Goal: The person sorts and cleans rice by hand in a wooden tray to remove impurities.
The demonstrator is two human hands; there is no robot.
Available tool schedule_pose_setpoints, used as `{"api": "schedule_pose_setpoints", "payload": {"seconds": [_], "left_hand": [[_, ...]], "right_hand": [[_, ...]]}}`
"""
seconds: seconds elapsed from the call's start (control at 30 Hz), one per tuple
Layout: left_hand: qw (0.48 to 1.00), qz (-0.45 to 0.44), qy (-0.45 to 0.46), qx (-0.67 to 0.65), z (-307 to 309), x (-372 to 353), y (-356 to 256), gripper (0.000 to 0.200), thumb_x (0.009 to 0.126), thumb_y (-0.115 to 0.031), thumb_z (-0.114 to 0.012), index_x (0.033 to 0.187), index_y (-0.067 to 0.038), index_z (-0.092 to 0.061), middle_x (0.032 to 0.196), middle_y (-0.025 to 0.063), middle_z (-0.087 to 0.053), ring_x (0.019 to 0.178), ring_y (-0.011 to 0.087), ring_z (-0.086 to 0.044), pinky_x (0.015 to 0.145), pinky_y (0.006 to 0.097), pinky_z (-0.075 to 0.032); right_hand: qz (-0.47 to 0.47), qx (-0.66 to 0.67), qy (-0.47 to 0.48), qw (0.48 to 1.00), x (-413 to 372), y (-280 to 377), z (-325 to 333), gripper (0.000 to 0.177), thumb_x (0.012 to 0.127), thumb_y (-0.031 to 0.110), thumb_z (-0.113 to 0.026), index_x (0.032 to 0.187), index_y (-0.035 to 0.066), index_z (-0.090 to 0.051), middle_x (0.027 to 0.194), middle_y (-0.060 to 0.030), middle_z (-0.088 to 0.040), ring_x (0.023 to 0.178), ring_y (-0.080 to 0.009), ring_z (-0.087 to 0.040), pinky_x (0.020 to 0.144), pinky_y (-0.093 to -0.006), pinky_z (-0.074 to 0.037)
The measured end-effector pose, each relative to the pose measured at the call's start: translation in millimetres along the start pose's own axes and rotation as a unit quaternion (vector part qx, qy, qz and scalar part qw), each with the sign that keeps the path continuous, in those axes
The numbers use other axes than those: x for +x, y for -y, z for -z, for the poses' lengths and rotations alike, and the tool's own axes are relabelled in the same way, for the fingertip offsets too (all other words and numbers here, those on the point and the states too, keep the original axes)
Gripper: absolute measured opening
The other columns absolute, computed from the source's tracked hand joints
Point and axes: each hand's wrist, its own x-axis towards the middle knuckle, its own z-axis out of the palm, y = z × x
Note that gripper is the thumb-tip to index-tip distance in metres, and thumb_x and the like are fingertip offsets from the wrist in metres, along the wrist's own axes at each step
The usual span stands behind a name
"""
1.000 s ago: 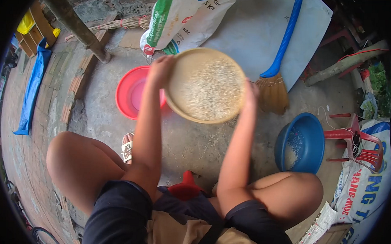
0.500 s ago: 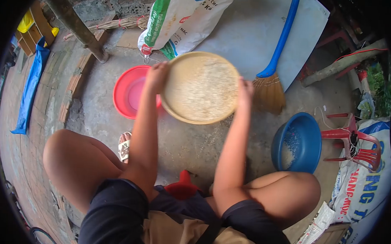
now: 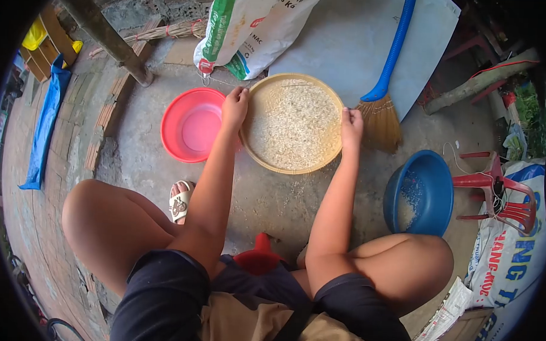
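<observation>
A round woven tray (image 3: pixel 248 133) is held up in front of me, with pale grains (image 3: pixel 295 123) spread over most of it. My left hand (image 3: pixel 234 108) grips its left rim, and my right hand (image 3: pixel 352 130) grips the right rim, thumb on top. Below and left of the tray, a pink basin (image 3: pixel 193 125) rests on the concrete floor with nothing seen inside. To the right stands a blue basin (image 3: pixel 431 194), tilted in view, with some white grains inside.
A broom (image 3: pixel 383 114) with a blue handle lies on a grey sheet (image 3: pixel 343 47) behind the tray. White sacks (image 3: pixel 259 38) stand at the back. A red plastic chair (image 3: pixel 495 184) is at the right, a post (image 3: pixel 103 32) at the upper left. Grains are scattered on the floor.
Both hands have moved slightly right with the tray. The grains, blurred by motion before, now look sharp and reach nearer the tray's back rim. More of the pink basin shows.
</observation>
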Motion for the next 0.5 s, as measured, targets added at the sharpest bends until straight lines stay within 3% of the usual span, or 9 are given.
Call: {"api": "schedule_pose_setpoints", "payload": {"seconds": [0.03,0.07,0.13,0.23,0.27,0.33,0.37,0.5], "left_hand": [[1.0,-0.012,-0.004,0.021,0.9,-2.5,7.4,0.032,0.091,-0.029,-0.049,0.099,-0.001,-0.061,0.084,0.0195,-0.065,0.078,0.0299,-0.063,0.071,0.037,-0.047],[0.999,-0.026,-0.008,0.043,2.3,-3.7,14.1,0.032,0.091,-0.029,-0.049,0.098,-0.001,-0.061,0.083,0.0195,-0.064,0.077,0.0304,-0.063,0.07,0.0375,-0.047],[0.997,-0.012,-0.005,0.077,-3.6,-22.4,12.3,0.031,0.091,-0.03,-0.051,0.094,-0.001,-0.059,0.076,0.018,-0.063,0.072,0.0323,-0.061,0.066,0.0392,-0.046],[0.991,-0.012,-0.01,0.135,-11.3,-52.0,23.3,0.03,0.091,-0.033,-0.05,0.091,-0.003,-0.056,0.075,0.0192,-0.062,0.071,0.0379,-0.061,0.063,0.0438,-0.046],[0.991,-0.007,-0.009,0.134,-13.9,-62.4,30.2,0.03,0.091,-0.033,-0.05,0.091,-0.003,-0.056,0.075,0.0192,-0.062,0.071,0.0379,-0.061,0.063,0.0438,-0.046],[0.982,0.015,-0.031,0.188,-18.3,-83.4,46.0,0.032,0.092,-0.034,-0.049,0.091,-0.002,-0.052,0.079,0.0201,-0.063,0.074,0.0393,-0.061,0.065,0.0451,-0.046],[0.977,0.022,-0.03,0.211,-19.4,-92.9,54.4,0.031,0.093,-0.035,-0.046,0.093,-0.003,-0.051,0.08,0.0214,-0.063,0.076,0.0414,-0.061,0.066,0.0481,-0.046],[0.967,0.055,-0.013,0.248,-11.9,-124.9,76.7,0.031,0.093,-0.037,-0.043,0.097,-0.006,-0.05,0.081,0.0215,-0.064,0.078,0.0418,-0.061,0.066,0.0499,-0.046]], "right_hand": [[-0.008,-0.077,0.007,0.997,-2.4,-6.4,-2.6,0.025,0.091,0.026,-0.054,0.088,0.001,-0.052,0.077,-0.0105,-0.06,0.071,-0.0204,-0.056,0.067,-0.0343,-0.044],[-0.012,-0.074,0.006,0.997,-4.9,-12.2,-3.4,0.025,0.091,0.026,-0.054,0.088,0.001,-0.052,0.077,-0.0105,-0.06,0.071,-0.0204,-0.056,0.067,-0.0343,-0.044],[-0.005,-0.201,0.003,0.979,-9.1,-22.4,-2.1,0.025,0.092,0.026,-0.05,0.09,0.001,-0.051,0.083,-0.0169,-0.061,0.078,-0.0335,-0.06,0.071,-0.0405,-0.044],[-0.08,-0.23,0.01,0.97,-19.7,-20.6,-0.2,0.029,0.091,0.029,-0.048,0.091,0.001,-0.053,0.087,-0.0199,-0.062,0.085,-0.0398,-0.059,0.074,-0.0442,-0.044],[-0.082,-0.233,0.012,0.969,-26.3,-19.3,-1.9,0.029,0.091,0.029,-0.048,0.091,0.001,-0.053,0.087,-0.0199,-0.062,0.085,-0.0398,-0.059,0.074,-0.0442,-0.044],[-0.119,-0.285,-0.066,0.949,-48.7,-9.5,-14.1,0.033,0.089,0.034,-0.05,0.09,0.001,-0.055,0.089,-0.019,-0.063,0.086,-0.0376,-0.06,0.074,-0.0445,-0.045],[-0.094,-0.276,-0.103,0.951,-58.0,-20.2,-19.2,0.035,0.088,0.036,-0.051,0.088,0.002,-0.057,0.089,-0.0183,-0.063,0.086,-0.0372,-0.061,0.073,-0.0456,-0.046],[-0.138,-0.297,-0.129,0.936,-92.2,-61.8,-30.6,0.035,0.089,0.037,-0.05,0.087,0.002,-0.057,0.09,-0.018,-0.062,0.085,-0.0365,-0.06,0.073,-0.0456,-0.046]]}}
